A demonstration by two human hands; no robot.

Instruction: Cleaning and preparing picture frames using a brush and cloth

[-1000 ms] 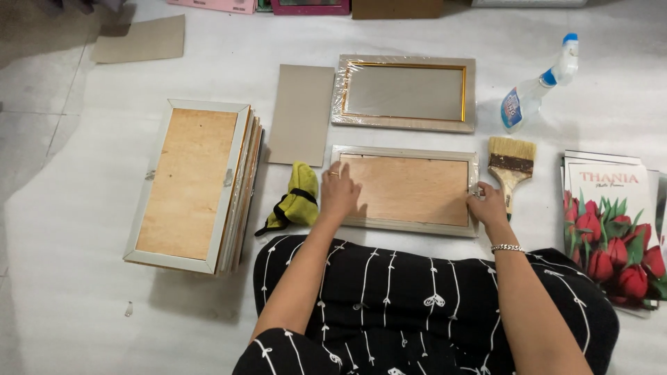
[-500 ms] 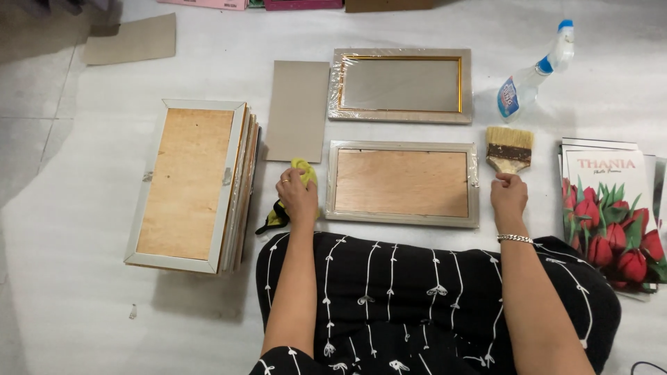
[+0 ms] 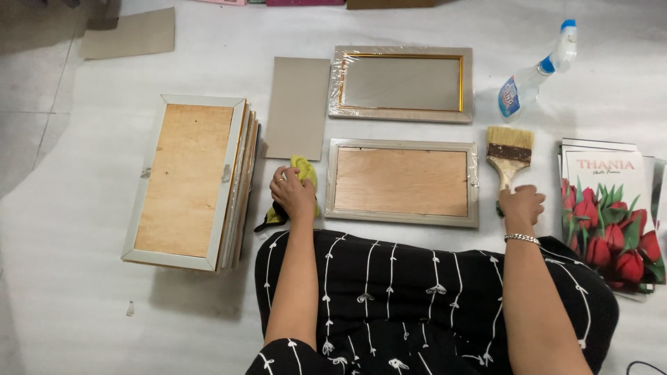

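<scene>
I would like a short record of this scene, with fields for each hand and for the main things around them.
left hand: on the yellow cloth
right hand: grips the paintbrush by its handle
between hands: picture frame, wooden back up
beyond it: second frame, plastic-wrapped, front up
left side: stack of frames
right side: spray bottle, flower prints

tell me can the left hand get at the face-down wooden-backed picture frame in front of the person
Probably yes: the left hand rests on the yellow cloth right beside the face-down wooden-backed picture frame, with nothing between them.
</scene>
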